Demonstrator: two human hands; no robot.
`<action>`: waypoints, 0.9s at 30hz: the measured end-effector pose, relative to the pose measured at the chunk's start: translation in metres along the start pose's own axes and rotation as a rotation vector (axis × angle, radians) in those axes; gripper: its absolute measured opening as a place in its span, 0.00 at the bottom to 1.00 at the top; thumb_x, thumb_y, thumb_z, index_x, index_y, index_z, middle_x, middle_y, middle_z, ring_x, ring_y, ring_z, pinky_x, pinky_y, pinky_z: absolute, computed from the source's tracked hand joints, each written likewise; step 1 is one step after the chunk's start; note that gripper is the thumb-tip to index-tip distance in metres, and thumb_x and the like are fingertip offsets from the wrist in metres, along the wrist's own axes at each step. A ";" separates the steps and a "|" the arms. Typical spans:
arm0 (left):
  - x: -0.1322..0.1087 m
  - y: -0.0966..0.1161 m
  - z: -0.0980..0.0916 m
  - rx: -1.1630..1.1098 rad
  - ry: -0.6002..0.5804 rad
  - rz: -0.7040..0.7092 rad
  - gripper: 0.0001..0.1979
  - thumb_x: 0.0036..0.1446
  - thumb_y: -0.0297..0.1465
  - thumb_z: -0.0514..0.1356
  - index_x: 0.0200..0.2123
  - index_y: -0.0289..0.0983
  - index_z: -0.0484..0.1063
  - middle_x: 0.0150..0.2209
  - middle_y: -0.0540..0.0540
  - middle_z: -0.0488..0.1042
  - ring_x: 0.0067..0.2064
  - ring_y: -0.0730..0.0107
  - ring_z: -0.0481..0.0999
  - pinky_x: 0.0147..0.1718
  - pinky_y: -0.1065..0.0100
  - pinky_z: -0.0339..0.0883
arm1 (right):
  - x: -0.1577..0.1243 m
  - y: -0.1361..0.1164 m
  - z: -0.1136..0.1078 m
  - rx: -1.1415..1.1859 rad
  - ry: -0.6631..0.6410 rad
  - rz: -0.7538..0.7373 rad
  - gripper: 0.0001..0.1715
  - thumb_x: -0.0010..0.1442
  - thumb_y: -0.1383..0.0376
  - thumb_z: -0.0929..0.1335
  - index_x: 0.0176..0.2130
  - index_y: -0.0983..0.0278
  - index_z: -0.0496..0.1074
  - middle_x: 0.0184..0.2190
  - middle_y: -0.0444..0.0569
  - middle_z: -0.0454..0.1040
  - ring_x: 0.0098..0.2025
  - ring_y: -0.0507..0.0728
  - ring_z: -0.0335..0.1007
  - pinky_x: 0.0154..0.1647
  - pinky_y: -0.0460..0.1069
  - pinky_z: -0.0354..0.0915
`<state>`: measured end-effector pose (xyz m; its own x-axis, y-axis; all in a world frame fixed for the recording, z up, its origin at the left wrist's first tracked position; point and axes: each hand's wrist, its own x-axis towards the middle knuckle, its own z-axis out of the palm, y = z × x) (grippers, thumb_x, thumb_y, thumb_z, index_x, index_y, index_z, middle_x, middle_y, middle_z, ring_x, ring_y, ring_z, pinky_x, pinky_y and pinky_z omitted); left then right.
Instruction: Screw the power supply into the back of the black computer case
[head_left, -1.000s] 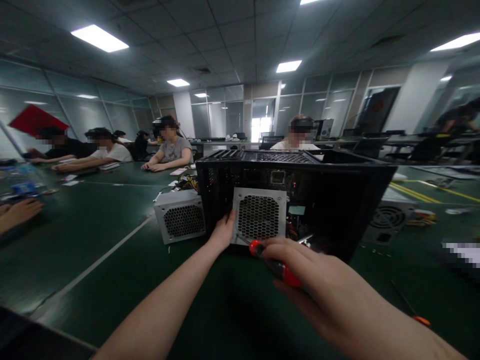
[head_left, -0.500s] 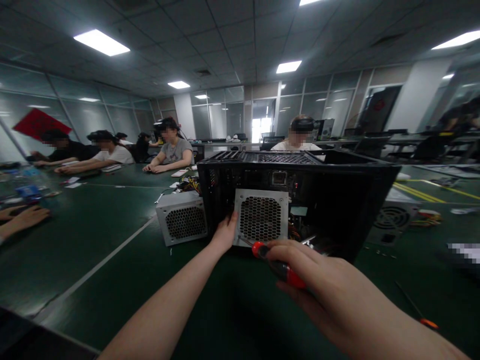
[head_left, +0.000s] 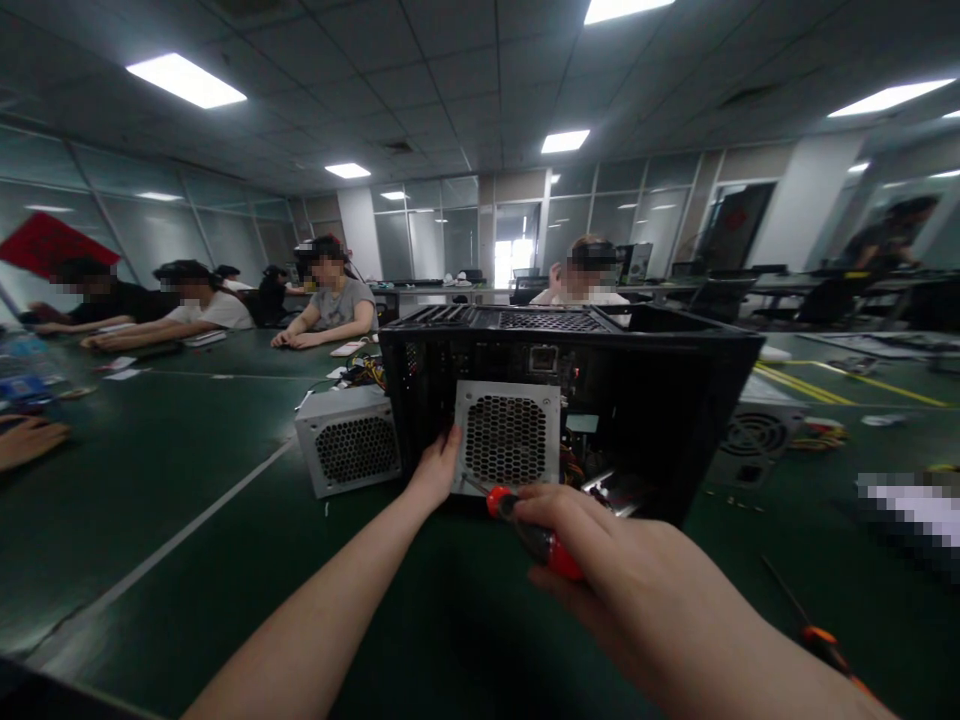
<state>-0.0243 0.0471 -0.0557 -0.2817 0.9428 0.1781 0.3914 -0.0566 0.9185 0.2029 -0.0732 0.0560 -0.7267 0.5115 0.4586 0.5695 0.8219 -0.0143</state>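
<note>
Hands unmoved: left hand point(head_left: 433, 468) flat against power supply point(head_left: 506, 440) edge, right hand point(head_left: 637, 590) gripping screwdriver point(head_left: 501, 502).

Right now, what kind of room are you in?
Probably a computer repair workshop or training room: an open computer case and a loose power supply sit on a long green table, and other people sit along it, with glass walls behind.

Two bare forearms (uncovered as far as they show) end in a bare left hand point(head_left: 431, 470) and right hand point(head_left: 622, 585).
</note>
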 end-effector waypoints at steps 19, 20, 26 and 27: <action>0.000 -0.001 -0.001 0.026 0.009 0.015 0.37 0.57 0.54 0.38 0.52 0.31 0.67 0.54 0.35 0.69 0.58 0.54 0.65 0.58 0.58 0.53 | 0.011 0.013 0.021 0.125 0.457 -0.235 0.18 0.60 0.69 0.63 0.51 0.63 0.60 0.46 0.56 0.68 0.46 0.55 0.69 0.41 0.49 0.69; 0.001 -0.002 -0.001 0.029 0.016 0.020 0.37 0.57 0.54 0.39 0.51 0.31 0.68 0.53 0.35 0.70 0.58 0.54 0.65 0.58 0.59 0.53 | 0.010 0.012 0.018 0.133 0.389 -0.264 0.13 0.61 0.69 0.62 0.47 0.62 0.64 0.44 0.54 0.69 0.42 0.54 0.69 0.38 0.48 0.69; 0.004 -0.007 0.000 0.024 0.025 -0.004 0.36 0.56 0.55 0.40 0.49 0.33 0.69 0.52 0.36 0.71 0.57 0.54 0.67 0.56 0.58 0.56 | 0.001 -0.010 -0.007 0.146 -0.039 -0.160 0.09 0.56 0.69 0.63 0.39 0.63 0.68 0.48 0.54 0.67 0.44 0.56 0.66 0.41 0.50 0.68; 0.004 -0.007 0.000 0.028 0.024 -0.010 0.37 0.56 0.55 0.39 0.49 0.33 0.70 0.52 0.36 0.71 0.57 0.54 0.67 0.56 0.58 0.57 | 0.000 -0.014 -0.009 0.136 -0.084 -0.159 0.12 0.55 0.70 0.63 0.42 0.64 0.67 0.50 0.54 0.66 0.47 0.57 0.65 0.44 0.51 0.67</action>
<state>-0.0277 0.0512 -0.0614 -0.3066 0.9351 0.1777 0.4129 -0.0375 0.9100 0.1987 -0.0866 0.0643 -0.8358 0.3875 0.3889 0.3927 0.9170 -0.0698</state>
